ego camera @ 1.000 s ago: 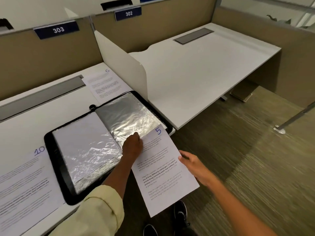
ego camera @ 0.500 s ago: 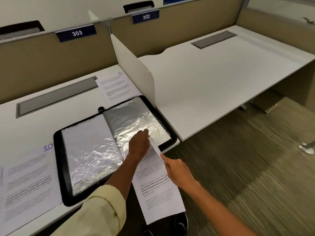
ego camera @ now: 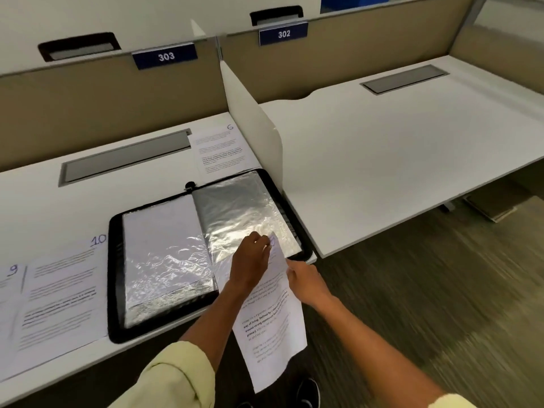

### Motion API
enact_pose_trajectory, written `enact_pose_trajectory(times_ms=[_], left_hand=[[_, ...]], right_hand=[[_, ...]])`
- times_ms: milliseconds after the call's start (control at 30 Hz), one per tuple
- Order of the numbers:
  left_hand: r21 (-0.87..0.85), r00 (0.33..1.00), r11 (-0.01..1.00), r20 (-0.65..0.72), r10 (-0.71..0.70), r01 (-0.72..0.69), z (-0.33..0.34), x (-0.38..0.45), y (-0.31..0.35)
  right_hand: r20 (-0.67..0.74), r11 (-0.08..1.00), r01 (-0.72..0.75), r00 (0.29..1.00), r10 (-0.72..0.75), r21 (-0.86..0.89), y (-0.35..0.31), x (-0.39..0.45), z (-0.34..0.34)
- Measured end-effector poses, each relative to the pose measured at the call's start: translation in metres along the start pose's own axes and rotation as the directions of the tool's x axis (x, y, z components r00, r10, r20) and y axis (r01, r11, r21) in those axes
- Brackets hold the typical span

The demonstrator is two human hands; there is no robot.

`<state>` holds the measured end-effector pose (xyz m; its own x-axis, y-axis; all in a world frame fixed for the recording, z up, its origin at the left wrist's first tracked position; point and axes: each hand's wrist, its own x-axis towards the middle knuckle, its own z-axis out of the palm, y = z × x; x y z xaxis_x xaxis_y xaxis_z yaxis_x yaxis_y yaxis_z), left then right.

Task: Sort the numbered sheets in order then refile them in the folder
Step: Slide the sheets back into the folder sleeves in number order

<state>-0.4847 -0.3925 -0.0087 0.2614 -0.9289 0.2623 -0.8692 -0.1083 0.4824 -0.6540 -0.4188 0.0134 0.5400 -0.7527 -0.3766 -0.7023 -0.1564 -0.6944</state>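
Observation:
A black folder (ego camera: 113, 278) lies open on the left desk, showing crinkled clear plastic sleeves. Sheet 5 (ego camera: 272, 334) hangs over the desk's front edge, its top end at the lower opening of the right-hand sleeve (ego camera: 244, 207). My left hand (ego camera: 251, 262) pinches the sleeve's bottom edge where the sheet's top corner meets it. My right hand (ego camera: 306, 282) grips the sheet's right edge a little lower. Sheet 6 (ego camera: 219, 150) lies flat behind the folder. Sheets 10 (ego camera: 63, 293) and 9 (ego camera: 8, 307) lie left of the folder.
A white divider panel (ego camera: 250, 113) stands right of the folder, between the two desks. Grey cable flaps (ego camera: 126, 156) sit at the back of the left desk, with another flap (ego camera: 404, 79) on the right desk (ego camera: 412, 160). Carpet floor lies below right.
Sheet 5 has swung from lying slanted over the folder's corner to pointing up into the right sleeve. My right hand moved up along its edge, closer to my left hand.

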Motion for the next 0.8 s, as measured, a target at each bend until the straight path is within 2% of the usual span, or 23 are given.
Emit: enact_pose_trajectory(times_ms=[200, 300, 500, 667, 800], left_hand=[[0.023, 0.995, 0.996, 0.046, -0.09, 0.089, 0.003, -0.015, -0.015], [0.044, 0.992, 0.992, 0.023, -0.122, 0.121, 0.001, -0.027, -0.027], [0.068, 0.982, 0.98, -0.007, -0.186, 0.186, -0.004, -0.043, -0.043], [0.045, 0.977, 0.976, 0.018, -0.212, 0.211, -0.001, -0.046, -0.048], [0.02, 0.973, 0.973, 0.03, -0.228, 0.228, -0.001, -0.046, -0.049]], right_hand=[[-0.019, 0.971, -0.036, 0.999, 0.042, 0.237, 0.019, 0.004, -0.012], [-0.001, 0.936, -0.044, 0.999, 0.047, 0.348, 0.029, 0.002, -0.01], [0.073, 0.786, -0.137, 0.99, 0.117, 0.603, 0.055, -0.011, -0.002], [0.132, 0.72, -0.226, 0.974, 0.186, 0.656, 0.074, -0.034, 0.004], [0.112, 0.664, -0.25, 0.963, 0.244, 0.705, 0.078, -0.058, 0.01]])
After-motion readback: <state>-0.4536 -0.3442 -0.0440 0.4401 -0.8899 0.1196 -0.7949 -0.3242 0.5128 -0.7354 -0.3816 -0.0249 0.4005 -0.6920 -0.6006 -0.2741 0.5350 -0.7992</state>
